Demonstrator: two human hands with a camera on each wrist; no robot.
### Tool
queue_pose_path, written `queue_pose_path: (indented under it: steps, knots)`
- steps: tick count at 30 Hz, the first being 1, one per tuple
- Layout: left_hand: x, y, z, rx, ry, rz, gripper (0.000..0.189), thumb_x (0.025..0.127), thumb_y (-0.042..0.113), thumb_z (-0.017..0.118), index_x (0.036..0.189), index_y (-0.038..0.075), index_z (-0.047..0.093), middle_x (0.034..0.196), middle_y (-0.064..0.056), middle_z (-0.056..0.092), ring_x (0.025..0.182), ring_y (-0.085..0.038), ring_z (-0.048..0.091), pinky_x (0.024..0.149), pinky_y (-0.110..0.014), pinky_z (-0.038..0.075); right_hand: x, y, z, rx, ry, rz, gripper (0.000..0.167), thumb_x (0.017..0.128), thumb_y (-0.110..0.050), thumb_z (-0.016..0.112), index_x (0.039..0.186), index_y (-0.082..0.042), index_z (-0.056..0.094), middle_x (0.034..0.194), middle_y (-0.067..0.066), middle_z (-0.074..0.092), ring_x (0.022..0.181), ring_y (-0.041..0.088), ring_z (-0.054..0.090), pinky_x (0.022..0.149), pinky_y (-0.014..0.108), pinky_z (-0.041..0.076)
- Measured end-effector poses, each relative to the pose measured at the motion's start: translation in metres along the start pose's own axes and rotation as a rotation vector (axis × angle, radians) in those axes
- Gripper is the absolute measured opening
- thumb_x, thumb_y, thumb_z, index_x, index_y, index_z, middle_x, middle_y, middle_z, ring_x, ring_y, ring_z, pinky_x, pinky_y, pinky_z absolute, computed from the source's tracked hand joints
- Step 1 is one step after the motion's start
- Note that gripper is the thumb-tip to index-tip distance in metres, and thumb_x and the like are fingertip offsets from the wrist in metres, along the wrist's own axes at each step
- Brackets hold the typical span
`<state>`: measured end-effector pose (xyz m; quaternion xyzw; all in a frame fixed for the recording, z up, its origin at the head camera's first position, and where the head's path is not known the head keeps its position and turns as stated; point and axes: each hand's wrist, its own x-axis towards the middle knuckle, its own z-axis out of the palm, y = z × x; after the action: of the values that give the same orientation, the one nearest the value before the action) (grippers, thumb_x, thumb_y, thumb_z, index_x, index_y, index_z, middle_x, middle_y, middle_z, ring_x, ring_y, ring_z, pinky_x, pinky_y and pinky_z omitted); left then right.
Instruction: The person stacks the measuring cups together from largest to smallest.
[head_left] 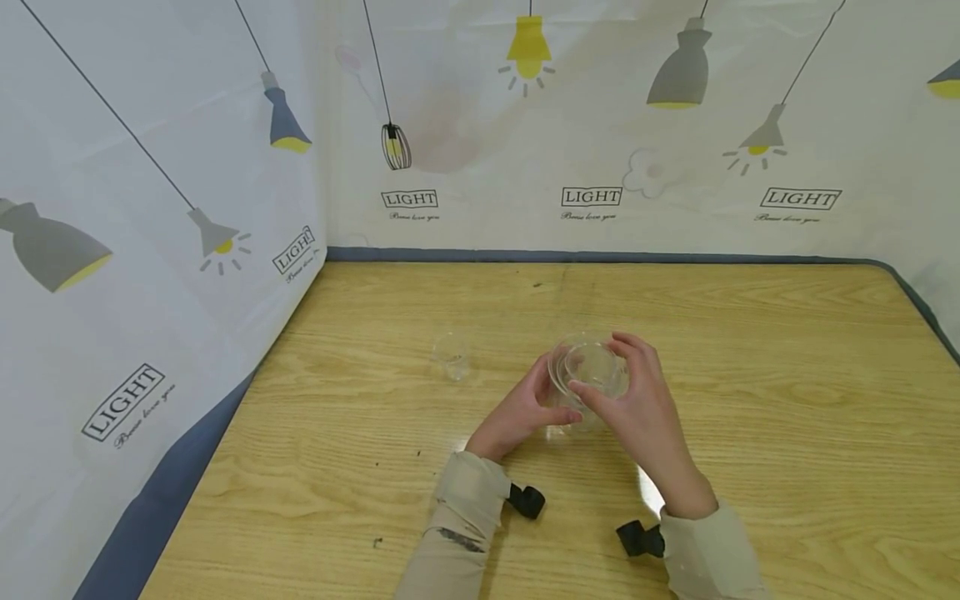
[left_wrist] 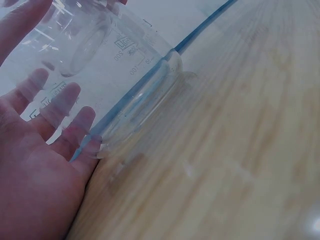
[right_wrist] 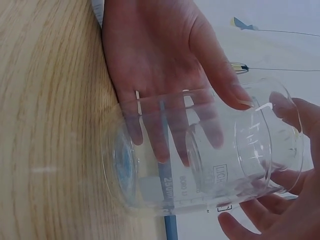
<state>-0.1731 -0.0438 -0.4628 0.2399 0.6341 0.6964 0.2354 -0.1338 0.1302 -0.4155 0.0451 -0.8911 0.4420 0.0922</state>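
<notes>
Below frame centre, the left hand (head_left: 522,407) clasps a large clear glass beaker (right_wrist: 167,196), probably to steady it, while the right hand (head_left: 647,408) pinches a smaller clear glass beaker (right_wrist: 222,150) inside.

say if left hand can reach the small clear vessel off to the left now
Probably not without letting go: the left hand is curled round the large beaker, though nothing visible stands between that hand and the small clear vessel.

One vessel (head_left: 592,365) sits inside a beaker (right_wrist: 152,196), right of another vessel (head_left: 453,365).
</notes>
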Motion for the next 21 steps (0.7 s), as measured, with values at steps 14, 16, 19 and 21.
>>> queue_pose_path:
  steps: [14,16,19,21]
  knots:
    - [0.0004,0.0014,0.0010,0.006,0.008,0.007,0.083,0.081,0.001,0.063,0.142,0.030,0.016,0.143,0.015,0.020,0.130,-0.002,0.016,0.106,-0.035,0.016,-0.0011,-0.0052,-0.0028,-0.073,-0.015,0.068,0.078,0.072,-0.059,0.062,0.125,-0.004,0.046,0.134,0.008,0.034,0.118,0.032,0.038,0.085,0.054,0.036]
    - [0.0005,0.0012,0.0009,0.005,0.006,0.009,0.082,0.081,0.001,0.063,0.141,0.032,0.017,0.143,0.015,0.020,0.130,-0.002,0.016,0.105,-0.035,0.016,-0.0013,-0.0055,-0.0029,-0.085,-0.013,0.066,0.078,0.072,-0.059,0.062,0.124,-0.004,0.046,0.133,0.009,0.035,0.117,0.032,0.039,0.084,0.053,0.037]
    - [0.0003,0.0008,0.0007,0.003,0.003,0.012,0.082,0.081,0.003,0.064,0.140,0.035,0.018,0.143,0.014,0.021,0.130,-0.002,0.017,0.105,-0.034,0.017,-0.0019,-0.0052,-0.0030,-0.094,-0.013,0.063,0.077,0.072,-0.059,0.061,0.124,-0.004,0.046,0.131,0.011,0.037,0.116,0.031,0.040,0.083,0.053,0.037]
    - [-0.0002,0.0002,0.0004,0.000,-0.001,0.013,0.082,0.080,0.006,0.066,0.139,0.036,0.018,0.143,0.014,0.022,0.130,-0.002,0.017,0.105,-0.033,0.018,-0.0025,-0.0049,-0.0031,-0.097,-0.015,0.060,0.077,0.072,-0.060,0.061,0.124,-0.005,0.046,0.130,0.011,0.038,0.115,0.031,0.041,0.083,0.053,0.038]
